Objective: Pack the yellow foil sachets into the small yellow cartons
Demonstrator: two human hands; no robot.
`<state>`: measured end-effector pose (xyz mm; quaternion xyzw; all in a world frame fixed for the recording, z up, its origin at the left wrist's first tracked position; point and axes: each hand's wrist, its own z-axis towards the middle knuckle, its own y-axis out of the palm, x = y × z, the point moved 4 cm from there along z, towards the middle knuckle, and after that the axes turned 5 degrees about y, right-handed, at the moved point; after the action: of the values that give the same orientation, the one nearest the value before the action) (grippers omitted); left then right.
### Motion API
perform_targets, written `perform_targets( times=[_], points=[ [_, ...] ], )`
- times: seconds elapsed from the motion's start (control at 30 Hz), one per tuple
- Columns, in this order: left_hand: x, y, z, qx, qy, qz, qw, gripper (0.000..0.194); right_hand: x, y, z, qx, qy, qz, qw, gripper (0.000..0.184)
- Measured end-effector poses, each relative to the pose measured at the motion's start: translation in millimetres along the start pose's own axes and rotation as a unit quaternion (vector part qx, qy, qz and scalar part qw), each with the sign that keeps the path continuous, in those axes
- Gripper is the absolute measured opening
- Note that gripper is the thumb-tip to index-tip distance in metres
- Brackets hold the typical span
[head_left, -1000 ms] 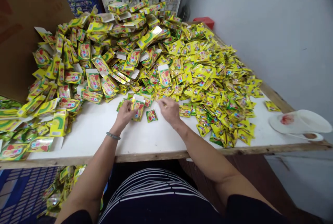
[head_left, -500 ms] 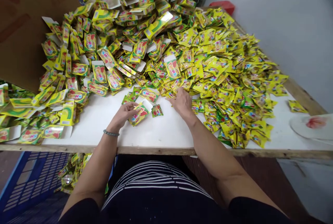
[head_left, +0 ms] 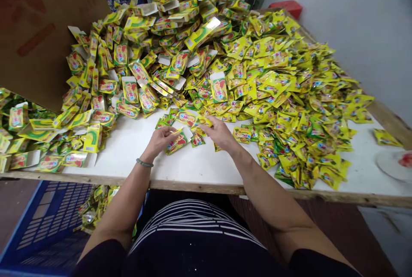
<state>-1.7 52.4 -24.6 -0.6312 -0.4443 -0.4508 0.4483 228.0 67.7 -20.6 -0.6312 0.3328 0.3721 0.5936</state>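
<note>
My left hand (head_left: 161, 138) has its grip clamped on a small box (head_left: 178, 139) that lies low on the counter (head_left: 199, 165), its open white flap pointing to about 1 o'clock, its long axis running from 7 to 1. My right hand (head_left: 220, 133) sits just beside it at 3 o'clock, fingers pinched together on a sachet (head_left: 203, 121) at the near edge of the sachet heap (head_left: 289, 96). That sachet lies at roughly 1 o'clock from the box mouth, close to touching the flap, so the right hand is the nearer one to the opening. A loose sachet (head_left: 197, 140) rests on the counter between my two hands. A pile of boxes (head_left: 128, 66) spreads from 10 to 12 o'clock, a cardboard sheet (head_left: 38, 32) stands at 10, and a blue crate (head_left: 41, 221) sits on the floor at 8.
</note>
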Motion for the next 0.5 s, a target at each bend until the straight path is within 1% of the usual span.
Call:
perform_targets(
  times=[0.03, 0.1, 0.2, 0.3, 0.4, 0.43, 0.5],
  points=[
    [1.1, 1.4, -0.3, -0.008, 0.007, 0.0, 1.0, 0.046, -3.2, 3.5, -0.6, -0.01, -0.006, 0.004, 1.0, 0.029],
    [3.7, 4.9, -1.2, -0.024, 0.021, -0.002, 0.999, 0.045, -8.1, 9.1, -1.1, -0.017, -0.019, -0.022, 0.999, 0.024],
    [6.7, 10.2, -3.0, -0.039, 0.034, -0.004, 0.999, 0.043, -12.3, 11.3, -0.8, -0.033, -0.046, -0.056, 0.997, 0.017],
    [7.0, 14.8, -4.7, -0.052, 0.036, -0.003, 0.998, 0.043, -12.8, 10.3, -1.4, -0.108, -0.055, -0.059, 0.991, 0.012],
    [5.4, 18.4, -5.5, -0.067, 0.031, -0.019, 0.997, 0.043, -12.1, 11.1, -2.6, -0.181, -0.039, -0.066, 0.98, 0.01],
    [4.7, 19.4, -5.5, -0.071, 0.027, -0.028, 0.997, 0.044, -12.2, 12.2, -2.6, -0.191, -0.033, -0.067, 0.979, 0.009],
    [3.3, 21.0, -4.9, -0.075, 0.014, -0.044, 0.996, 0.045, -13.3, 14.7, -1.6, -0.179, -0.025, -0.065, 0.981, 0.009]
  ],
)
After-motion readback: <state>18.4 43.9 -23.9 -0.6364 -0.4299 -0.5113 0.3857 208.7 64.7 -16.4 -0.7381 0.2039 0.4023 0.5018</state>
